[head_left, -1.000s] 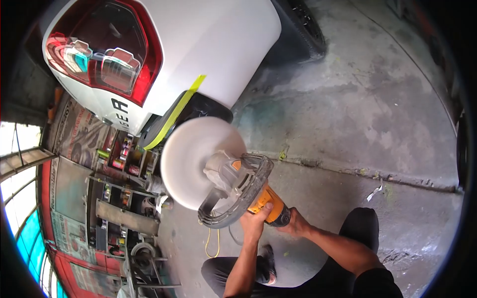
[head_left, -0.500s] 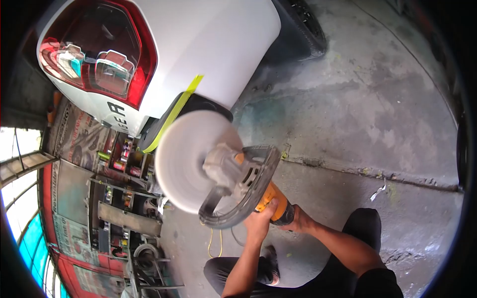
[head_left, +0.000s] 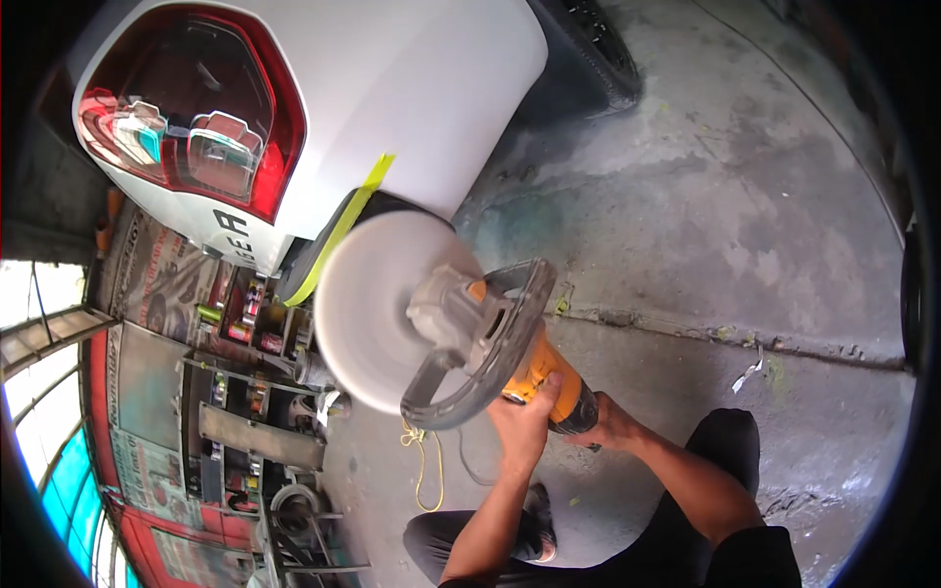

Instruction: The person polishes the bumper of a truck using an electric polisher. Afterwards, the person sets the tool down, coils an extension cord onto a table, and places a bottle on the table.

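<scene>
Both hands hold an orange and grey rotary polisher (head_left: 549,372) with a D-shaped front handle. My left hand (head_left: 522,419) is closed around its orange body, thumb on top. My right hand (head_left: 605,423) grips the black rear end; some of its fingers are hidden behind the tool. The polisher's round white pad (head_left: 368,314) looks blurred in rings, as if spinning. Behind the pad is the dark bumper corner, with yellow-green masking tape (head_left: 338,230) along its edge and up onto the white vehicle panel (head_left: 421,88). Whether pad and bumper touch, I cannot tell.
A red tail light (head_left: 196,118) is at the upper left, a tyre (head_left: 603,49) at the top. Shelves (head_left: 235,392) with cans and parts line the left side. A yellow cord (head_left: 426,480) lies on the concrete floor (head_left: 706,235) near my foot.
The polisher and both hands have shifted slightly to the right in view. Both hands keep their grip, and the pad stays blurred.
</scene>
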Available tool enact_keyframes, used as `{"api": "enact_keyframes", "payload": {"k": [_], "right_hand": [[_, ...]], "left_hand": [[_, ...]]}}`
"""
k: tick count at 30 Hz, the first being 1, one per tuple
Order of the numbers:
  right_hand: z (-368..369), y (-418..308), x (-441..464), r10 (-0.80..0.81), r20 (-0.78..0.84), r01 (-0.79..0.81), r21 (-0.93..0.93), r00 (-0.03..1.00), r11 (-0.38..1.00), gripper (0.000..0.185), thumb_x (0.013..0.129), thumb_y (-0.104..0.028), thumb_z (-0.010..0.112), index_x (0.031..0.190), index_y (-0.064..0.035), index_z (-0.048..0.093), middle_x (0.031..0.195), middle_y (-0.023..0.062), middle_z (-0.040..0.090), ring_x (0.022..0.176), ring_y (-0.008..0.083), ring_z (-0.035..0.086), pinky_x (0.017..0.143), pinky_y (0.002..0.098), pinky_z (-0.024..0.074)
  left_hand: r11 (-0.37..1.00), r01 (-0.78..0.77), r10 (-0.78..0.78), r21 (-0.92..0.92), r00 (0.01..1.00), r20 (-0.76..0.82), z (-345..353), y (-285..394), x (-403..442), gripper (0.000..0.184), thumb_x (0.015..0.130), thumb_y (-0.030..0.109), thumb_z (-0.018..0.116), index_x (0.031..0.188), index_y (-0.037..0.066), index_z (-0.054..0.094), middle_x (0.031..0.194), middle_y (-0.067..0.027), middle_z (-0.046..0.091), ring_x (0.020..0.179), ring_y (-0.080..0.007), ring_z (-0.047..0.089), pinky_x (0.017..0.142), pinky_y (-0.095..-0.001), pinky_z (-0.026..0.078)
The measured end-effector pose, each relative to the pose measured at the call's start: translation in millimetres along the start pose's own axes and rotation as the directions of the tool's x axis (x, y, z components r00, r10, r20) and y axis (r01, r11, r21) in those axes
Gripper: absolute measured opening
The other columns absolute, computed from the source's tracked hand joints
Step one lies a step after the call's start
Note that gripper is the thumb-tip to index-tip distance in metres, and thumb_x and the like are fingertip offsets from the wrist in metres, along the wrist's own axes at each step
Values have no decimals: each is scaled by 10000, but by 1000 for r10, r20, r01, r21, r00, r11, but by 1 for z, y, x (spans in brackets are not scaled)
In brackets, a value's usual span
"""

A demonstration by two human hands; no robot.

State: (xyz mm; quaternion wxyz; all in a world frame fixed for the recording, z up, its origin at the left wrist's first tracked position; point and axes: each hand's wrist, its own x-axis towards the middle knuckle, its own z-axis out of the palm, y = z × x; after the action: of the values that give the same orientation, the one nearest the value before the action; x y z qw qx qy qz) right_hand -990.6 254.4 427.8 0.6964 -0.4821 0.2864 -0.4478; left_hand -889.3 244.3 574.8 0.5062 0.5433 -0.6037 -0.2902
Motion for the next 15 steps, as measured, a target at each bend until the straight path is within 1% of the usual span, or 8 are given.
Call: {"api": "enact_keyframes", "payload": {"k": [1,3,5,6,8,9,13,15], "right_hand": [[-2,-1,-1,-1,-1,1,0,1000,1000,199,754,-173,780,732,-35,639,623,24,614,579,118,566,554,307,456],[-7,-6,-4,-95,-42,95,-11,995,995,195,747,-188,782,735,-40,655,615,33,621,553,127,573,531,311,450],[-16,-4,0,-40,-27,40,-23,999,999,201,739,-196,788,748,-38,664,614,35,620,543,132,573,522,315,448],[-20,-4,2,8,-16,-9,-29,1000,1000,210,731,-205,794,761,-37,673,612,37,619,534,138,573,514,319,447],[-25,-10,0,-4,-10,3,-26,1000,1000,219,726,-216,798,763,-37,678,609,36,617,530,138,571,507,319,444],[-29,-14,-1,-17,-10,16,-18,1000,1000,228,722,-227,801,765,-37,682,605,35,614,525,138,568,501,319,441],[-42,-29,-13,4,17,-3,-66,1000,998,242,721,-239,800,750,-36,672,604,37,615,528,138,572,497,319,440],[-48,-34,-18,61,11,-59,-129,998,990,246,720,-239,796,750,-32,667,614,44,623,529,138,576,492,325,443]], "left_hand": [[1000,1,0,-24,1000,9,0,1,-2,632,798,187,837,1298,-12,504,1165,-106,629,1035,-207,618,932,-354,496],[999,2,-2,-49,1000,17,3,8,-3,635,803,189,829,1307,-14,501,1165,-112,627,1038,-210,616,936,-357,494],[997,31,-29,-71,999,26,11,19,6,492,808,112,838,1201,-55,593,1109,-110,664,969,-170,639,876,-329,526],[997,32,-30,-73,999,22,16,20,11,492,808,112,838,1201,-55,593,1109,-110,664,969,-170,639,876,-329,526],[992,-21,22,-127,1000,9,28,17,19,587,813,125,852,1262,-37,511,1136,-109,638,992,-179,628,874,-329,525],[996,-26,26,-84,1000,9,29,13,19,615,816,137,864,1265,-21,476,1138,-108,631,993,-180,624,868,-331,526],[991,-5,4,-134,1000,-9,31,1,5,605,819,129,855,1270,-27,483,1134,-109,633,991,-182,627,871,-334,526],[987,-71,64,-146,997,-52,32,2,-1,608,825,128,846,1284,-26,478,1133,-110,635,988,-181,627,872,-337,526]]}}
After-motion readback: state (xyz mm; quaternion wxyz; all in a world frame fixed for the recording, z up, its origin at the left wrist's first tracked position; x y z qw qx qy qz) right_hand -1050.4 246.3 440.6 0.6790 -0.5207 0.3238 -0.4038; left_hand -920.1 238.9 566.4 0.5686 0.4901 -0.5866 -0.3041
